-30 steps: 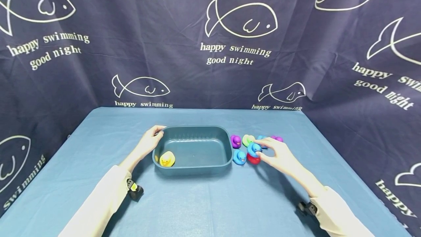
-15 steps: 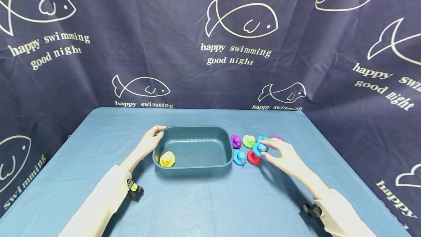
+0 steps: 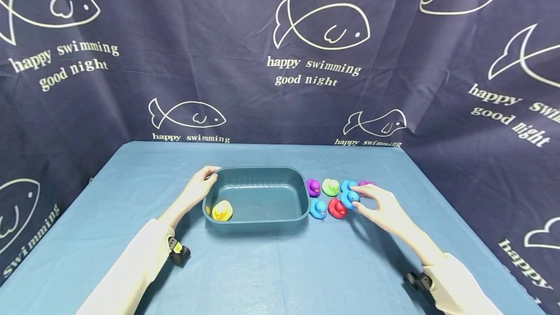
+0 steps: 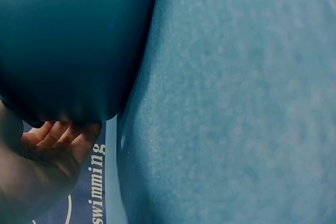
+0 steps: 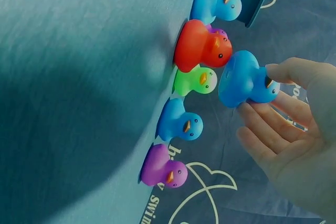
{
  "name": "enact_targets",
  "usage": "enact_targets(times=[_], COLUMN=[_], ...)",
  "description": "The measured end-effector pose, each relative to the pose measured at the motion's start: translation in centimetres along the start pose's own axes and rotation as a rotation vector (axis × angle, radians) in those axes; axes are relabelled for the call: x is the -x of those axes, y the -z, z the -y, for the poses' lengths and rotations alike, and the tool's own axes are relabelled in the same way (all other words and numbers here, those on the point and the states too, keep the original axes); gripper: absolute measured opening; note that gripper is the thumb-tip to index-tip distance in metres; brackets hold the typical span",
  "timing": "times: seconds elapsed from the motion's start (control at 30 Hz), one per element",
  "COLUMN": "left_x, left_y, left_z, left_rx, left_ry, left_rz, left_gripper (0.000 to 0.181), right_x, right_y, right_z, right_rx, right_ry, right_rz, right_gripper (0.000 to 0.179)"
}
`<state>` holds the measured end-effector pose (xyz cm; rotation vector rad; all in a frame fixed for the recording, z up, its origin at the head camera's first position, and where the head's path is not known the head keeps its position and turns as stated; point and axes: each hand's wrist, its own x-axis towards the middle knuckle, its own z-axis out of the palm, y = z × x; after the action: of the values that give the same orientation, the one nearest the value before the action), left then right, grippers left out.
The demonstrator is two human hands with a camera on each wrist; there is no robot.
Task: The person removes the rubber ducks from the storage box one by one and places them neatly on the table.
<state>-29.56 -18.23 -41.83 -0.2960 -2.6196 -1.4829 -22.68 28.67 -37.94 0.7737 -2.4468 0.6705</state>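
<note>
My right hand point(image 3: 380, 205) pinches a blue rubber duck point(image 5: 247, 80) between thumb and fingers. In the right wrist view this duck is raised off the table, beside a red rubber duck point(image 5: 197, 48). My left hand point(image 3: 200, 183) grips the left end of a dark teal plastic bin point(image 3: 258, 225), near its far corner. Its fingers point(image 4: 63, 135) lie against the bin's end wall in the left wrist view. Inside the bin, at the near left corner, sits a yellow rubber duck point(image 3: 222, 211).
Right of the bin stand more rubber ducks: a purple one point(image 3: 313, 187), a green one point(image 3: 330, 187), a blue one point(image 3: 318, 209), and at the back another blue one point(image 5: 181, 121) and another purple one point(image 5: 163, 166). A blue cloth point(image 3: 245, 276) covers the table. Dark fish-print curtains point(image 3: 245, 62) surround it.
My right hand has carried the held blue duck to the right, from over the red duck to beside it, uncovering the red duck. The left hand and the bin have stayed put.
</note>
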Motion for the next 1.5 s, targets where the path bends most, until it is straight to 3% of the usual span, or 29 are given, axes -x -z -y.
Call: enact_targets(times=[0.63,1.5], left_x=[0.1,0.2], left_y=[0.0,0.0], left_z=[0.1,-0.4], left_rx=[0.006,0.021], left_ry=[-0.02,-0.008], left_rz=[-0.006,0.0], left_gripper=[0.03,0.031], right_x=[1.1,1.7], right_y=[0.5,-0.3], right_z=[-1.9,-2.3], right_rx=[0.02,-0.034], right_ry=[-0.044,-0.06], right_rz=[0.064,0.138], right_gripper=[0.038,0.035])
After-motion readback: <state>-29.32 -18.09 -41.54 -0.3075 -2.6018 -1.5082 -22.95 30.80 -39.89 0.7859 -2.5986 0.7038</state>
